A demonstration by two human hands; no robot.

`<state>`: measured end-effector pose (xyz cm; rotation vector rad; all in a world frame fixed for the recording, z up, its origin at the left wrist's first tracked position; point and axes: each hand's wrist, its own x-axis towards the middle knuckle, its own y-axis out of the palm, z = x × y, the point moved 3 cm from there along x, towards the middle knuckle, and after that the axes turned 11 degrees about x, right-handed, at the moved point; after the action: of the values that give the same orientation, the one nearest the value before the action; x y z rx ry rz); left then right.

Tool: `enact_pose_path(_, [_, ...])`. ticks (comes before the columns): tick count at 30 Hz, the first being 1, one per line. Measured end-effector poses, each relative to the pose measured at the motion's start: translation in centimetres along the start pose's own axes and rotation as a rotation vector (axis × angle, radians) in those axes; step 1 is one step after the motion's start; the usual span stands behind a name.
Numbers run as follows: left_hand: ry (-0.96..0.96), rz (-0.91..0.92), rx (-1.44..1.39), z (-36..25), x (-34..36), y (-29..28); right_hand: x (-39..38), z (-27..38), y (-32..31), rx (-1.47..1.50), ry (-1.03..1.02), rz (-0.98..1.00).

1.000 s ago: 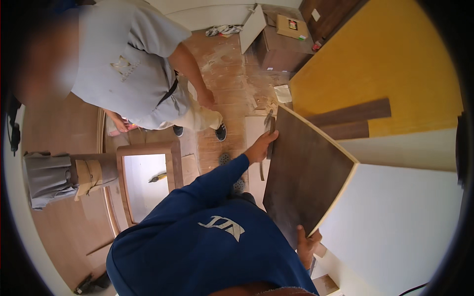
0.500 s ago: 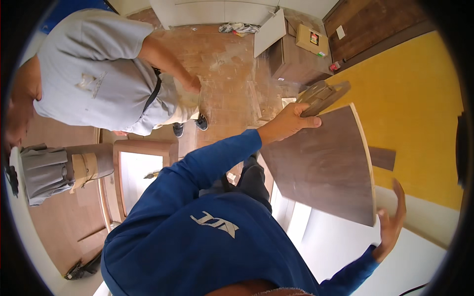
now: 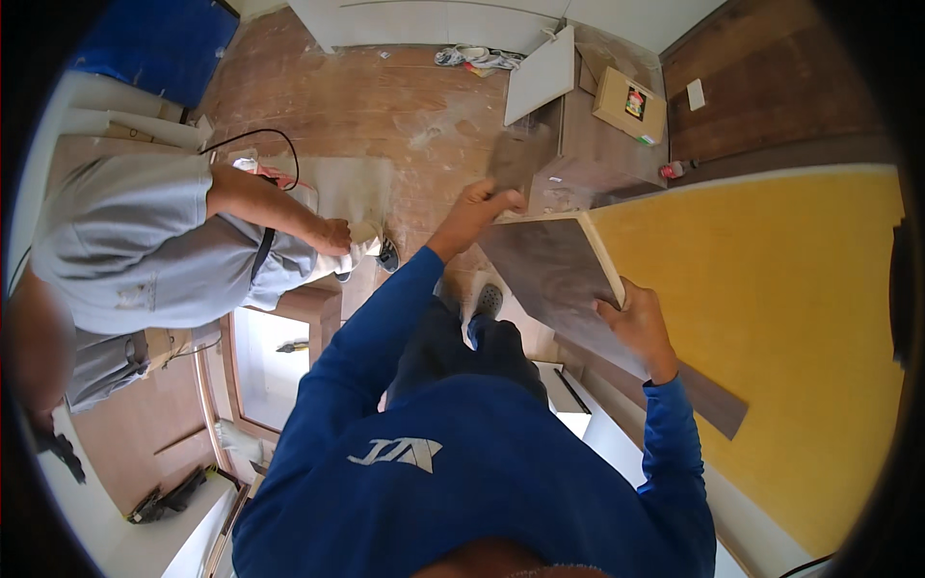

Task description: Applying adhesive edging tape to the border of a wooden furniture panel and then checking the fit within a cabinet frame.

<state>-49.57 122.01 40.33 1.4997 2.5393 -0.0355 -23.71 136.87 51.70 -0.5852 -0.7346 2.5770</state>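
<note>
My left hand (image 3: 477, 217) is closed around a small brown wooden piece (image 3: 514, 159), blurred by motion. Just below it is the top edge of a larger brown wooden board (image 3: 549, 260) with a pale edge; whether my left hand touches that board I cannot tell. My right hand (image 3: 636, 328) grips the board's right edge, thumb on its face and the fingers behind. The board is held tilted in front of me, over the edge of a yellow panel (image 3: 771, 279). A brown wooden strip (image 3: 718, 400) lies on the yellow panel beside my right forearm.
At the left a co-worker in a grey shirt (image 3: 125, 250) stands close by. A brown cabinet (image 3: 607, 144) bears a cardboard box (image 3: 631, 106) at the back right. A wooden frame (image 3: 318, 313) is at my left. A blue panel (image 3: 154, 48) stands at the far left.
My right hand has come from open beside the board to gripping its edge. The board and my left hand have moved left. The co-worker has shifted nearer and left.
</note>
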Motion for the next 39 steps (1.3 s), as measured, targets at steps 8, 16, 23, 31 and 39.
enact_pose_path(8, [-0.227,-0.306,0.024,5.9,-3.6,-8.1,14.7,-4.6,3.0,-0.079,0.138,-0.114])
enact_pose_path(16, [-0.635,-0.431,0.091,8.7,-13.8,-7.0,34.5,-15.1,9.5,-0.011,0.284,-0.228])
enact_pose_path(23, [-0.992,-0.645,-0.062,9.8,-19.1,-5.9,49.2,-25.6,15.6,0.046,0.356,-0.335])
enact_pose_path(31, [-1.009,-0.760,-0.241,10.9,-16.9,-3.3,56.8,-29.3,16.2,0.042,0.458,-0.331])
enact_pose_path(39, [-0.998,-0.809,-0.203,8.8,-13.3,-3.5,57.6,-30.0,17.0,-0.052,0.465,-0.362])
